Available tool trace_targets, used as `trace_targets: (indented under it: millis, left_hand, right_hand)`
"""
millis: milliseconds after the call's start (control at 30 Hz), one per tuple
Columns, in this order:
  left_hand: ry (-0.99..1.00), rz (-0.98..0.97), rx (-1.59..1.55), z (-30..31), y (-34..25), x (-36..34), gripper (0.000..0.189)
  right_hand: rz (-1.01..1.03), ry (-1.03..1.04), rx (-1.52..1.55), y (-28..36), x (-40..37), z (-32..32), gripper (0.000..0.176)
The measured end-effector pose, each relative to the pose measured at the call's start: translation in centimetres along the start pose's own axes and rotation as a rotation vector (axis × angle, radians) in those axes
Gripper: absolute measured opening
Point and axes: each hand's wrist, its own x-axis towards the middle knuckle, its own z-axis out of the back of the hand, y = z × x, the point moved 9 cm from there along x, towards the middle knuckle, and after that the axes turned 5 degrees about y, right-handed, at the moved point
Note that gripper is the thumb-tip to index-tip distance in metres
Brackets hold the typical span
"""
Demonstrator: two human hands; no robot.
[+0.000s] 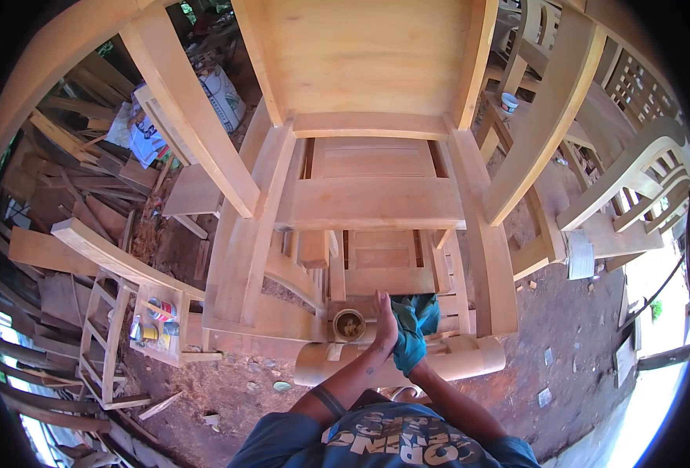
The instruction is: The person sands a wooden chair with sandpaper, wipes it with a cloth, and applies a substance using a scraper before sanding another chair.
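My left hand (386, 322) is held edge-on with its fingers stretched out, right against a teal-green cloth (418, 313). That cloth is bunched around my right hand (411, 343), covering its fingers and reaching down to the wrist. Just left of my left hand, a small round container (350, 324) with brownish contents sits by a rounded wooden rail (314, 363). In front of both hands stands a large piece of unpainted wooden furniture (380, 203), with a broad panel, thick side rails and slats.
On the left, a small wooden stand (175, 343) carries tins (162, 310), near piled scrap wood (88, 179). Several wooden chairs (633, 179) crowd the right side, where a white cup (509, 102) sits. Paper scraps lie on the dirt floor (548, 312).
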Motion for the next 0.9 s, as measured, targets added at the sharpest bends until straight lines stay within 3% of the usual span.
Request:
trace_targets:
  millis: [67,133,233,333,400,467,533,667,733,800,867,900]
  left_hand:
    - [0.018,-0.110,0.046,-0.8,-1.5,-1.3,0.067]
    - [0.021,-0.175,0.076,-1.2,-2.6,-2.4,0.067]
    - [-0.104,-0.097,0.036,0.5,0.3,0.2,0.066]
    - [-0.094,-0.140,0.049,0.2,-0.7,-0.1,0.066]
    - [-0.064,-0.170,0.070,-0.3,-1.3,-1.3,0.066]
    - [-0.113,-0.116,0.046,0.7,-0.4,0.3,0.066]
    - [-0.125,-0.083,0.029,1.2,0.4,0.6,0.066]
    - [0.002,-0.253,0.105,-1.1,-2.9,-3.1,0.065]
    - [-0.062,-0.282,0.120,-0.2,-2.0,-1.8,0.065]
    - [-0.205,-0.367,0.163,1.1,0.2,0.0,0.065]
    - [-0.201,-0.337,0.146,0.9,0.2,0.6,0.065]
    - [-0.163,-0.283,0.123,0.7,-0.4,0.7,0.066]
  right_hand:
    - [0.000,0.057,-0.752,-3.1,0.2,-3.6,0.050]
    - [-0.006,0.085,-0.752,-3.8,-0.7,-4.5,0.050]
    - [-0.025,0.032,0.354,-0.4,-0.4,0.4,0.052]
    - [0.044,0.109,-0.882,-2.6,0.3,-4.0,0.052]
    - [0.047,0.126,-0.927,-2.7,-0.3,-4.8,0.052]
    - [0.052,0.075,-0.158,-1.9,-1.0,-3.1,0.053]
    - [0.082,0.050,-0.096,0.6,-0.7,-0.5,0.054]
    - [0.046,-0.113,-0.012,-5.2,-1.4,-4.8,0.051]
    - [0.068,-0.111,0.142,-1.9,-1.4,-0.7,0.050]
    - [0.139,-0.122,-0.024,-0.2,-0.7,-0.1,0.049]
    - [0.060,0.093,-0.875,-5.0,-0.2,-7.1,0.052]
    - [0.001,0.136,-1.290,-5.9,-0.1,-7.7,0.053]
